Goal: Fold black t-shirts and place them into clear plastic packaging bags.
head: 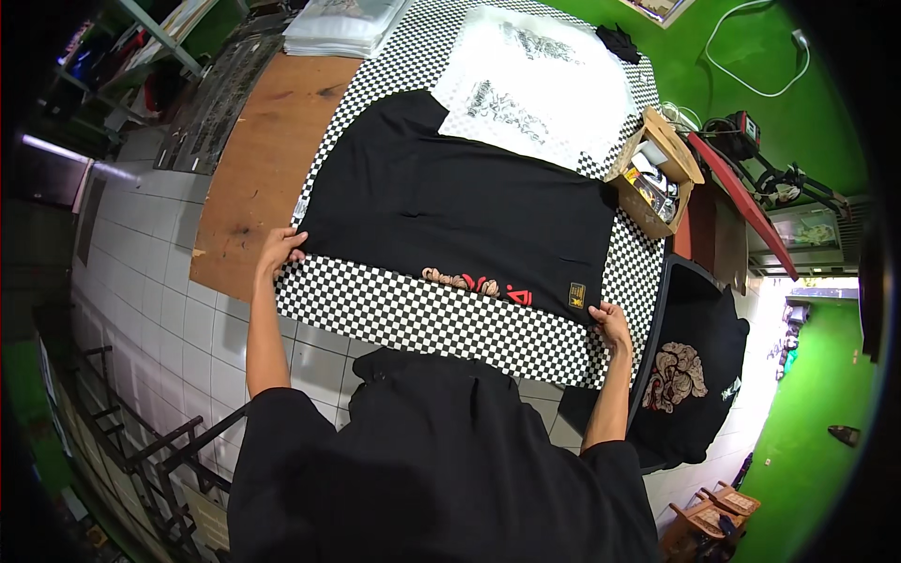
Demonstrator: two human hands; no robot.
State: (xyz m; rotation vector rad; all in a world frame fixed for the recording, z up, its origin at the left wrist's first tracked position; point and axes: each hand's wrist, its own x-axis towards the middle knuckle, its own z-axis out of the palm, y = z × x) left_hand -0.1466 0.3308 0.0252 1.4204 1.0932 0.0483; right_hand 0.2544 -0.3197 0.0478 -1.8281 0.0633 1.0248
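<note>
A black T-shirt [457, 197], folded lengthwise, lies across a table with a black-and-white checkered cover [422, 310]. Its sleeve points away from me at the upper left. Along the near fold, part of a beige and red print [464, 281] shows, the remainder hidden under the cloth. A small yellow-on-black label patch [576, 295] sits by the near right corner. My left hand [281, 248] pinches the shirt's near left corner at the shoulder end. At the hem end, my right hand [609, 325] grips the near right corner between thumb and fingers.
Translucent printed sheets [535, 91] lie beyond the shirt. An open cardboard box [651, 183] holding small packages stands at the right edge. Below it, a dark bin [662, 302] holds black printed shirts [693, 394]. A brown board [274, 155] and stacked plastic-wrapped items [345, 28] are left.
</note>
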